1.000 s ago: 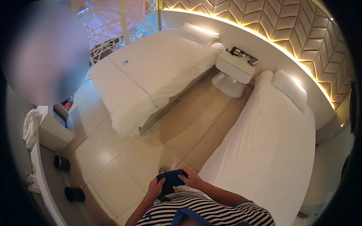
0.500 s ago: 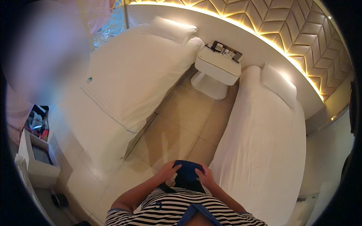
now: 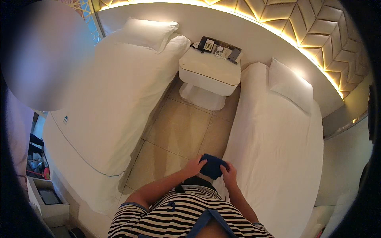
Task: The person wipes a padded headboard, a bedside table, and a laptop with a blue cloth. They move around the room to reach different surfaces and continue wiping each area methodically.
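- The dark blue cloth [image 3: 212, 166] appears nearer the right-hand bed [image 3: 274, 154] than half a second ago; the handling seems to continue, unreleased
- It is held just left of that bed in view, between both hands
- Each grip is narrow: left hand [image 3: 193, 166] and right hand [image 3: 230, 177] pinch its opposite sides

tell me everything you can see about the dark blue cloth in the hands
The dark blue cloth is small, roughly rectangular, soft-looking and perhaps folded; its underside is hidden. It is held slightly tilted in front of the striped shirt, in the grip of the left hand at its left side and the right hand at its right.
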`<act>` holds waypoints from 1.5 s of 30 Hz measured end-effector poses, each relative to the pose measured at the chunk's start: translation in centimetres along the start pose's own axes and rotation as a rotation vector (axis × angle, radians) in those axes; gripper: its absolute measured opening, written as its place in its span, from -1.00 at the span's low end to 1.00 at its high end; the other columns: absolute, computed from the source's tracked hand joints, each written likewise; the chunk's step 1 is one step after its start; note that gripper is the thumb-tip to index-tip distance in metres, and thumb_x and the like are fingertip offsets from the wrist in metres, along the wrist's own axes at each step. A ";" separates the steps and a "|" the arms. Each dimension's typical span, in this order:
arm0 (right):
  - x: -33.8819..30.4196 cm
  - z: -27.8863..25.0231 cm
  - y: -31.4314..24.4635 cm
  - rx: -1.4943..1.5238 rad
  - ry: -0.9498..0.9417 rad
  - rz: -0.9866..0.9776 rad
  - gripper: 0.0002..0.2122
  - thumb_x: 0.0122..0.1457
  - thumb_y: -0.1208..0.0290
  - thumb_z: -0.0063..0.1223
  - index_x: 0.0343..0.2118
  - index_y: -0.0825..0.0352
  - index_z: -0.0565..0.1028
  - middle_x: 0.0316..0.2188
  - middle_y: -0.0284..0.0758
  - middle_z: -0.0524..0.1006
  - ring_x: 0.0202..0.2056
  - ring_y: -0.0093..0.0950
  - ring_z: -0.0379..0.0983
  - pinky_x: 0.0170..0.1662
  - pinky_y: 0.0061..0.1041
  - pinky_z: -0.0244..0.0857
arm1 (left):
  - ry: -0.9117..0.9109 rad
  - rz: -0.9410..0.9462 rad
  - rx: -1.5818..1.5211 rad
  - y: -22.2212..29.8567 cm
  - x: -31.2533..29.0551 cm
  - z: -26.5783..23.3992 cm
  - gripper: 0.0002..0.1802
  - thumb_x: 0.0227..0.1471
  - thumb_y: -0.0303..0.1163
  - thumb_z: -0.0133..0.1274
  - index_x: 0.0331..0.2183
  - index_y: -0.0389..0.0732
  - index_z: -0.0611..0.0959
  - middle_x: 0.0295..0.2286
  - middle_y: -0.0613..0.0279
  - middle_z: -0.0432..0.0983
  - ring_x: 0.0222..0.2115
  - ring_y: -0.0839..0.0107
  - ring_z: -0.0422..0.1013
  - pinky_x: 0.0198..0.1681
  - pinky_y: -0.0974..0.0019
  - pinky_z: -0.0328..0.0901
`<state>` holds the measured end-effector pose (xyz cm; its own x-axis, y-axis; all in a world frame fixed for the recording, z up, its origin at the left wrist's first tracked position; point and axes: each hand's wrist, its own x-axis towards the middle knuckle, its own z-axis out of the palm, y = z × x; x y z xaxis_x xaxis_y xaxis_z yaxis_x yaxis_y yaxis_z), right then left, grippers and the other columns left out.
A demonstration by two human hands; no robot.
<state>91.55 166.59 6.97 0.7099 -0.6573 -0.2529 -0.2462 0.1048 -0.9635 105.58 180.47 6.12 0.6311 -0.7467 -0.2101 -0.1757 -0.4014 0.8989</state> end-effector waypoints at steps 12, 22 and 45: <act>28.4 2.7 -2.6 -0.158 -0.067 -0.009 -0.77 0.11 0.56 -0.06 -0.14 0.38 0.34 -0.32 -0.33 0.44 -0.31 -0.58 0.36 -0.21 -0.61 0.25 | 0.054 -0.002 -0.033 0.2 26.3 -5.7 -0.33 -0.02 -0.41 0.02 0.09 -0.25 0.13 -0.05 -0.24 0.25 -0.07 -0.07 0.27 -0.03 0.12 0.20; 51.1 -0.7 -6.5 -0.253 0.143 -0.164 -0.71 0.07 0.58 -0.05 -0.10 0.39 0.32 -0.29 -0.24 0.44 -0.24 -0.47 0.38 -0.13 -0.51 0.25 | 0.276 0.401 -0.028 3.9 51.3 -5.3 -0.40 -0.04 -0.58 -0.05 0.07 -0.13 0.21 -0.12 -0.16 0.25 -0.21 -0.15 0.30 -0.11 0.08 0.23; 78.8 -6.3 2.7 -1.227 -0.301 -0.511 -0.55 0.07 0.51 -0.25 0.09 0.37 0.23 0.19 -0.19 0.08 0.20 -0.13 -0.03 0.21 -0.12 -0.15 | -0.049 0.268 0.734 -3.2 76.3 2.7 -0.35 -0.08 -0.32 -0.04 0.10 -0.13 0.25 0.17 0.21 -0.03 0.20 0.18 -0.14 0.21 0.09 -0.15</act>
<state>142.72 110.36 -14.98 0.9740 -0.2193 -0.0563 -0.2260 -0.9276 -0.2974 152.24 123.39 -13.87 0.4657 -0.8833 -0.0536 -0.7826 -0.4394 0.4410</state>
